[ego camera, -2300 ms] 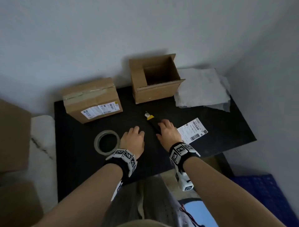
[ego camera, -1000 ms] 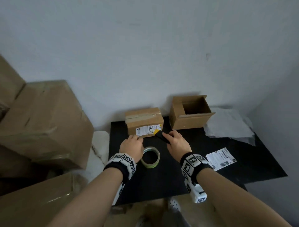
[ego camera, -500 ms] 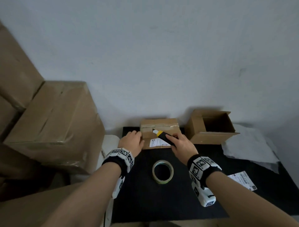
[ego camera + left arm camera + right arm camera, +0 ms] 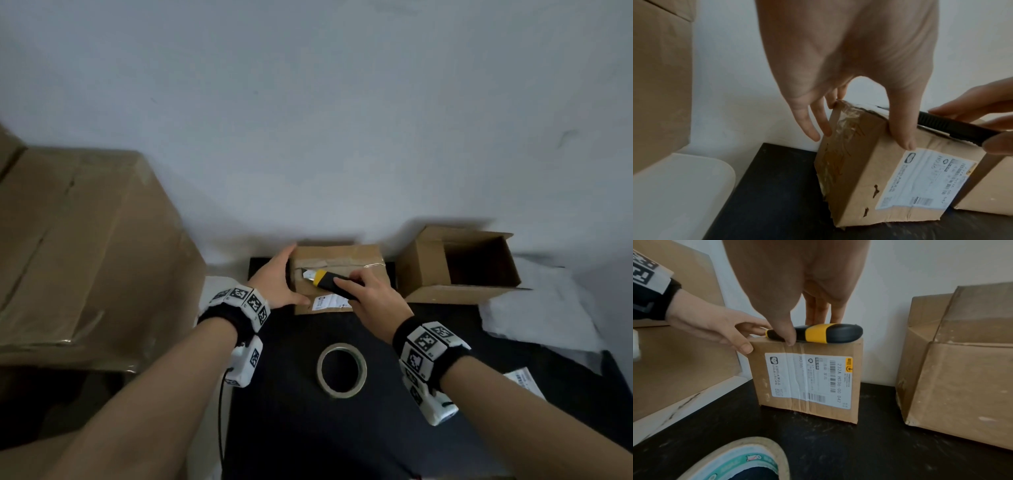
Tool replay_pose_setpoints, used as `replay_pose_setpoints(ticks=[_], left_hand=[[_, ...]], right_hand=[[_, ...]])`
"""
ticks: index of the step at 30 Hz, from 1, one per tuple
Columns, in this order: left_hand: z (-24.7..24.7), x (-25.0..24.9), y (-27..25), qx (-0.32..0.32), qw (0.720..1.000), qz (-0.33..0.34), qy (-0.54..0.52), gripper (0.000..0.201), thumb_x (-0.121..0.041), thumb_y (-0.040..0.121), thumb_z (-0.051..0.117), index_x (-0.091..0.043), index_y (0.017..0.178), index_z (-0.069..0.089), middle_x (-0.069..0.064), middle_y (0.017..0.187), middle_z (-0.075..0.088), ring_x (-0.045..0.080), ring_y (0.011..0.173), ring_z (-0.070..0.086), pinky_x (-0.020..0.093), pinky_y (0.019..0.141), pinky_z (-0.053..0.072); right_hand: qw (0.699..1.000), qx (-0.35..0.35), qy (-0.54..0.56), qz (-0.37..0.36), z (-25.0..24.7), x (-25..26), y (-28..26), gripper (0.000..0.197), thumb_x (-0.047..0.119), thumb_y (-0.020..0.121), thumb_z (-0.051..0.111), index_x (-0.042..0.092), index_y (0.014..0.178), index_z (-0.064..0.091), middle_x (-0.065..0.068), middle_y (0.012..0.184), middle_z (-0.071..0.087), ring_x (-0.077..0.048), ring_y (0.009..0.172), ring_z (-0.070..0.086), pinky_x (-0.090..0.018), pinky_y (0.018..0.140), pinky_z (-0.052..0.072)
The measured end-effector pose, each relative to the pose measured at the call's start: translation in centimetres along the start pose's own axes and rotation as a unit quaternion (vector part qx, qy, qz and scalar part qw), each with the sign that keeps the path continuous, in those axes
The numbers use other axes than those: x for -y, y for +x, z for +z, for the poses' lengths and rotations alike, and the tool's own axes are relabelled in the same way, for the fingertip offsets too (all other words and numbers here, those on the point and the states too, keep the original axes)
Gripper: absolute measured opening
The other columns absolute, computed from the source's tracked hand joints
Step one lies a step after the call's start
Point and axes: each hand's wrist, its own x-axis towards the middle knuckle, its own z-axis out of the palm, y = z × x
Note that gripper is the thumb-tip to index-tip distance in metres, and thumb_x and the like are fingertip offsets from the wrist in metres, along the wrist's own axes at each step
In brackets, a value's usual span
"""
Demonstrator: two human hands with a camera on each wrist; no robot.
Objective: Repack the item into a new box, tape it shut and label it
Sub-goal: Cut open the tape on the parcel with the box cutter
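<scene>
the sealed box (image 4: 337, 274) stands at the far edge of the black table (image 4: 301, 428), close to the wall, its printed label (image 4: 809, 379) on the near face. the left hand (image 4: 277, 284) braces its left end, fingers spread along the side and thumb on the near face; the far fingertips are hidden behind the box corner. the right hand (image 4: 371, 301) is clamped on a black and yellow utility knife (image 4: 329, 281) lying over the taped top seam, blade toward the left; where the tip meets the tape is hard to make out. to the right the open empty box (image 4: 459, 267) stands just beside it. the tape roll (image 4: 342, 370) lies nearer, between the forearms. a loose label (image 4: 524, 380) at the right is partly cut off by the right arm, and white wrapping paper (image 4: 537, 308) lies past the open box. large cartons (image 4: 78, 246) at the left are cropped.
</scene>
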Motion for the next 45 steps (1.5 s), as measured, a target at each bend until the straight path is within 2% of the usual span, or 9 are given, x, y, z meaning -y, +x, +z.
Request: replay_pose_setpoints(ticks=[3, 7, 11, 13, 16, 19, 27, 33, 45], left_hand=[[0.1, 0.0, 0.2, -0.012, 1.000, -0.004, -0.013, 0.121, -0.030, 0.050, 0.091, -0.023, 0.146, 0.018, -0.001, 0.143, 0.039, 0.019, 0.129, 0.042, 0.040, 0.107, 0.038], [0.3, -0.4, -0.6, -0.041, 0.999, 0.002, -0.005, 0.116, -0.026, 0.049, 0.092, -0.024, 0.143, 0.023, -0.001, 0.137, 0.044, 0.020, 0.120, 0.049, 0.039, 0.100, 0.044], [0.3, -0.8, -1.8, -0.057, 0.998, 0.025, 0.022, 0.122, -0.024, 0.052, 0.091, -0.023, 0.147, 0.015, 0.000, 0.145, 0.033, 0.020, 0.127, 0.043, 0.042, 0.105, 0.041], [0.3, -0.9, -2.4, -0.064, 0.997, 0.038, 0.038, 0.119, -0.022, 0.052, 0.091, -0.019, 0.146, 0.017, 0.000, 0.146, 0.030, 0.020, 0.129, 0.040, 0.041, 0.106, 0.039], [0.6, -0.7, -3.3, -0.075, 0.995, 0.054, 0.031, 0.113, -0.023, 0.049, 0.092, -0.018, 0.140, 0.025, -0.001, 0.141, 0.033, 0.019, 0.124, 0.043, 0.038, 0.102, 0.042], [1.0, -0.4, -4.0, -0.087, 0.994, 0.059, 0.018, 0.110, -0.024, 0.047, 0.093, -0.019, 0.136, 0.029, -0.002, 0.136, 0.038, 0.018, 0.117, 0.048, 0.038, 0.097, 0.046], [1.9, 0.0, -5.0, -0.093, 0.994, 0.049, -0.005, 0.109, -0.022, 0.049, 0.093, -0.026, 0.135, 0.027, -0.003, 0.132, 0.047, 0.020, 0.116, 0.052, 0.041, 0.096, 0.048], [2.7, 0.0, -5.7, -0.108, 0.993, 0.047, -0.010, 0.104, -0.017, 0.051, 0.091, -0.029, 0.132, 0.027, -0.004, 0.129, 0.048, 0.021, 0.114, 0.054, 0.040, 0.093, 0.049], [3.7, -0.3, -6.5, -0.120, 0.992, 0.028, 0.015, 0.102, -0.011, 0.055, 0.089, -0.032, 0.130, 0.023, -0.002, 0.131, 0.047, 0.027, 0.116, 0.053, 0.042, 0.093, 0.049]], right_hand=[[1.000, 0.009, 0.000, 0.003, 0.0, 0.0, 0.0, 0.050, 0.009, 0.089, 0.057, 0.019, 0.137, 0.047, -0.012, 0.128, 0.047, -0.030, 0.105, 0.053, -0.037, 0.076, 0.052], [1.000, 0.014, 0.002, 0.009, -0.3, 0.3, -0.5, 0.049, 0.014, 0.091, 0.054, 0.021, 0.138, 0.044, -0.009, 0.130, 0.045, -0.028, 0.104, 0.053, -0.035, 0.076, 0.050], [1.000, 0.013, 0.003, -0.007, -0.4, 0.7, -1.2, 0.049, 0.015, 0.090, 0.056, 0.020, 0.137, 0.045, -0.007, 0.132, 0.045, -0.027, 0.106, 0.054, -0.033, 0.076, 0.048], [1.000, 0.006, 0.004, -0.017, -0.3, 1.0, -1.6, 0.049, 0.014, 0.089, 0.056, 0.020, 0.136, 0.047, -0.007, 0.134, 0.046, -0.027, 0.112, 0.053, -0.035, 0.080, 0.049], [0.999, 0.009, -0.010, -0.032, 0.1, 1.6, -2.2, 0.047, 0.014, 0.090, 0.055, 0.020, 0.135, 0.048, -0.008, 0.135, 0.046, -0.027, 0.119, 0.050, -0.037, 0.083, 0.049], [0.999, 0.002, -0.021, -0.041, 0.4, 2.3, -2.8, 0.046, 0.012, 0.089, 0.056, 0.018, 0.134, 0.050, -0.012, 0.132, 0.048, -0.031, 0.115, 0.052, -0.038, 0.083, 0.050], [0.999, 0.007, -0.037, -0.023, 0.8, 4.1, -3.9, 0.051, 0.012, 0.087, 0.060, 0.016, 0.136, 0.046, -0.015, 0.132, 0.046, -0.035, 0.114, 0.049, -0.044, 0.089, 0.048], [0.998, 0.019, -0.061, -0.012, 0.3, 5.0, -4.8, 0.052, 0.013, 0.090, 0.053, 0.015, 0.140, 0.039, -0.016, 0.136, 0.041, -0.034, 0.120, 0.043, -0.042, 0.100, 0.038], [0.996, 0.038, -0.074, 0.022, 0.1, 4.9, -5.8, 0.051, 0.015, 0.092, 0.050, 0.017, 0.140, 0.036, -0.013, 0.137, 0.038, -0.032, 0.121, 0.040, -0.040, 0.102, 0.036]])
